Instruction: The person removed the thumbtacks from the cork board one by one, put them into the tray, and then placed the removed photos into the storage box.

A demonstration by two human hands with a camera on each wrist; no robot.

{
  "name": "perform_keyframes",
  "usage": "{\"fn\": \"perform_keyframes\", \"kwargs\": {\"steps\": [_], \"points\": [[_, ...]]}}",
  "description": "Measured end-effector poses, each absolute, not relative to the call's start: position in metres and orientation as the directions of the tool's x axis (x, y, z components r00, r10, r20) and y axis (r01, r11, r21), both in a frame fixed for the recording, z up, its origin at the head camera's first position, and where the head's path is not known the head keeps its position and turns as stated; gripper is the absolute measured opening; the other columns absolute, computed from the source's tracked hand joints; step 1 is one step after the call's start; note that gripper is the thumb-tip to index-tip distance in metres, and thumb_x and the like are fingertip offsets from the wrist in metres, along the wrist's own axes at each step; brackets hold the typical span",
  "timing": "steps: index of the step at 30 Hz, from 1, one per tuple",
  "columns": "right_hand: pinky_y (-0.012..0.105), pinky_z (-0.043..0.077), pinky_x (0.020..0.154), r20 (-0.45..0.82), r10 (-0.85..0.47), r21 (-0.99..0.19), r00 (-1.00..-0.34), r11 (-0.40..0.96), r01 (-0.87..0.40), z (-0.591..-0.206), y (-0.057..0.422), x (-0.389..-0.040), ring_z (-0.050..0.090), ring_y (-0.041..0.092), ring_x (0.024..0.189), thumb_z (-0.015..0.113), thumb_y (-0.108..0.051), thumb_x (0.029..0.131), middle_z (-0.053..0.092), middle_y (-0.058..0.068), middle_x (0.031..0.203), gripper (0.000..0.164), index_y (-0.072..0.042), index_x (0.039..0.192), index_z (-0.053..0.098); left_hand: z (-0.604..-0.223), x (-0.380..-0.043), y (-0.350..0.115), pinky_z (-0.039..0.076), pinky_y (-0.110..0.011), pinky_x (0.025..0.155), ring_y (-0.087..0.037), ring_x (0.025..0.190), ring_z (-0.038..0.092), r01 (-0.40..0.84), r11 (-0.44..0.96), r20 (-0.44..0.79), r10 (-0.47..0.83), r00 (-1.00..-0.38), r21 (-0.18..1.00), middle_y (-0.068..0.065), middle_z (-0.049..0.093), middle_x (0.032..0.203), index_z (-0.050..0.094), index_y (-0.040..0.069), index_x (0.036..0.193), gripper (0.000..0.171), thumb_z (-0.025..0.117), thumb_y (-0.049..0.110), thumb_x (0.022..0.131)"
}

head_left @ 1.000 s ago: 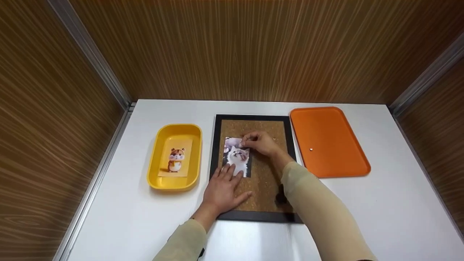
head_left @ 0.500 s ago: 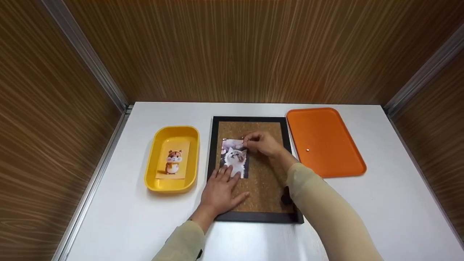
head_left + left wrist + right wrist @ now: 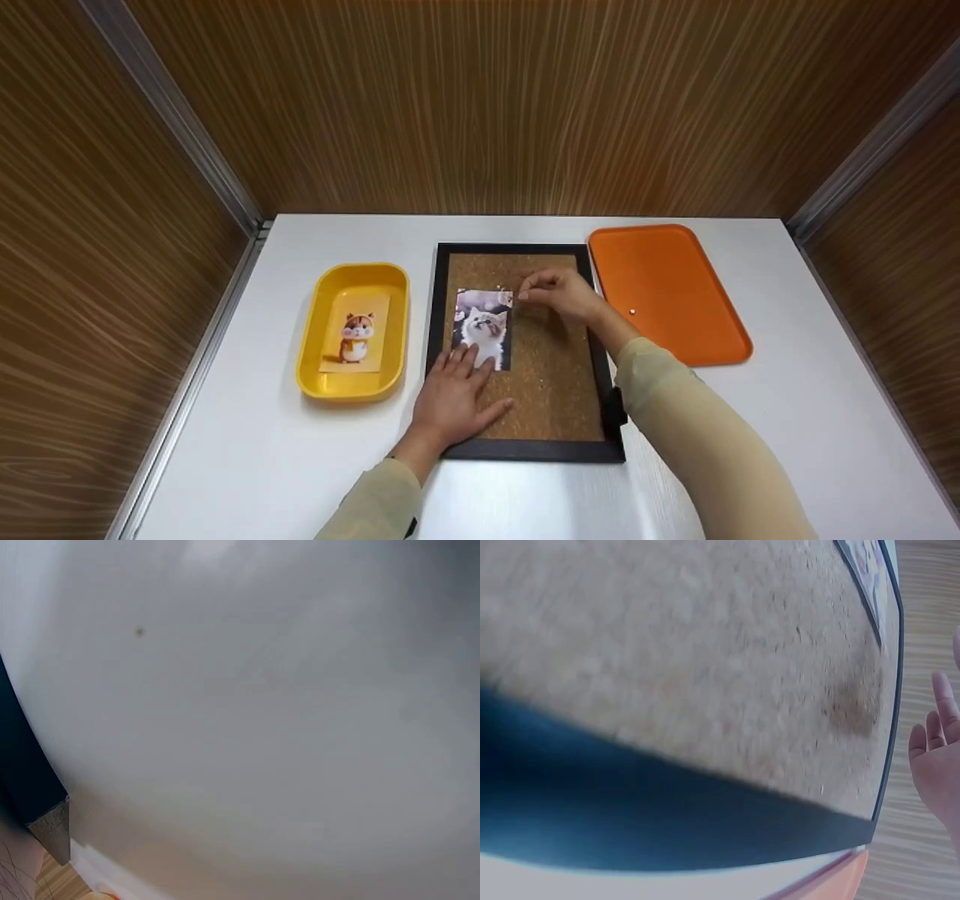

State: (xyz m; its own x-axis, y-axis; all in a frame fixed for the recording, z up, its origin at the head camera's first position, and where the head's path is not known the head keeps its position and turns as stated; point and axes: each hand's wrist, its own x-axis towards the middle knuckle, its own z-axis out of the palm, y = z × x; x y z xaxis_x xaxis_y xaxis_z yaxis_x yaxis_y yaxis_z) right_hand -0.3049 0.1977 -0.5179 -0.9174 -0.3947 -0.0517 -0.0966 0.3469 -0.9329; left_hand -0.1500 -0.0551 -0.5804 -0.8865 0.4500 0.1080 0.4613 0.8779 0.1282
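A kitten photo lies on the upper left of the black-framed cork board. My left hand rests flat on the board's lower left, its spread fingertips pressing the photo's bottom edge. Just right of the photo's top right corner is my right hand, raised over the cork, thumb and forefinger close together, nothing visible between them. Relaxed fingers of the right hand show at the edge of the right wrist view. A tiny pale speck shows at the photo's top edge.
Left of the board stands a yellow tray with a hamster picture in it. An orange tray lies against the board's right side, bearing a small white piece. Wood-grain panels enclose the white table.
My right hand has drawn back to the right from the kitten photo's top corner, where it pinched a small pale thing a second ago. My left hand stays in place. The head view has shifted slightly.
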Motion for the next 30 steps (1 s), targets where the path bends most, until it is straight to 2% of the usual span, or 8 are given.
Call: {"fn": "perform_keyframes", "kwargs": {"steps": [7, 14, 19, 24, 27, 30], "points": [[0.050, 0.051, 0.110, -0.047, -0.399, -0.925, -0.916, 0.363, -0.111, -0.513, 0.215, -0.305, 0.058, 0.031, 0.135, 0.075, -0.018, 0.101, 0.060, 0.023, 0.148, 0.013, -0.005, 0.102, 0.078, -0.580, -0.150, -0.056, 0.024, -0.053, 0.128, -0.032, 0.155, 0.037, 0.454, 0.882, 0.087, 0.446, -0.891, 0.126, -0.011, 0.039, 0.169, 0.053, 0.023, 0.159, 0.090, 0.026, 0.085, 0.099], [0.031, 0.055, 0.097, -0.007, -0.384, -0.939, -0.923, 0.319, -0.126, -0.507, 0.228, -0.306, 0.057, 0.032, 0.130, 0.074, -0.011, 0.101, 0.055, 0.028, 0.147, 0.014, 0.003, 0.102, 0.076, -0.581, -0.152, -0.058, 0.025, -0.053, 0.128, -0.032, 0.155, 0.037, 0.455, 0.882, 0.095, 0.446, -0.890, 0.124, -0.011, 0.040, 0.168, 0.054, 0.022, 0.158, 0.089, 0.029, 0.084, 0.099], [0.029, 0.052, 0.091, -0.020, -0.355, -0.931, -0.935, 0.348, -0.112, -0.502, 0.239, -0.303, 0.055, 0.029, 0.126, 0.072, -0.012, 0.103, 0.057, 0.019, 0.148, 0.016, 0.003, 0.106, 0.076, -0.583, -0.153, -0.059, 0.024, -0.052, 0.129, -0.032, 0.154, 0.038, 0.450, 0.883, 0.101, 0.440, -0.892, 0.132, -0.011, 0.041, 0.168, 0.055, 0.023, 0.157, 0.088, 0.031, 0.083, 0.099], [0.028, 0.054, 0.090, -0.009, -0.346, -0.939, -0.938, 0.327, -0.111, -0.499, 0.251, -0.301, 0.055, 0.030, 0.131, 0.072, -0.015, 0.103, 0.059, 0.015, 0.148, 0.019, 0.003, 0.109, 0.075, -0.583, -0.154, -0.059, 0.025, -0.052, 0.128, -0.031, 0.153, 0.040, 0.442, 0.887, 0.100, 0.432, -0.896, 0.134, -0.010, 0.043, 0.167, 0.056, 0.023, 0.157, 0.087, 0.031, 0.083, 0.099], [0.026, 0.053, 0.095, -0.001, -0.329, -0.948, -0.944, 0.301, -0.104, -0.499, 0.260, -0.301, 0.054, 0.030, 0.136, 0.073, -0.015, 0.102, 0.060, 0.016, 0.149, 0.022, 0.005, 0.112, 0.074, -0.583, -0.154, -0.059, 0.026, -0.052, 0.128, -0.030, 0.153, 0.040, 0.440, 0.889, 0.098, 0.430, -0.897, 0.129, -0.010, 0.043, 0.167, 0.056, 0.023, 0.157, 0.087, 0.031, 0.083, 0.099], [0.025, 0.053, 0.095, -0.001, -0.301, -0.953, -0.954, 0.289, -0.091, -0.499, 0.269, -0.300, 0.057, 0.028, 0.129, 0.074, -0.015, 0.102, 0.063, 0.015, 0.144, 0.024, 0.005, 0.114, 0.073, -0.583, -0.155, -0.060, 0.026, -0.052, 0.128, -0.031, 0.153, 0.040, 0.444, 0.887, 0.099, 0.434, -0.895, 0.128, -0.010, 0.043, 0.167, 0.056, 0.023, 0.157, 0.087, 0.031, 0.083, 0.099]]}}
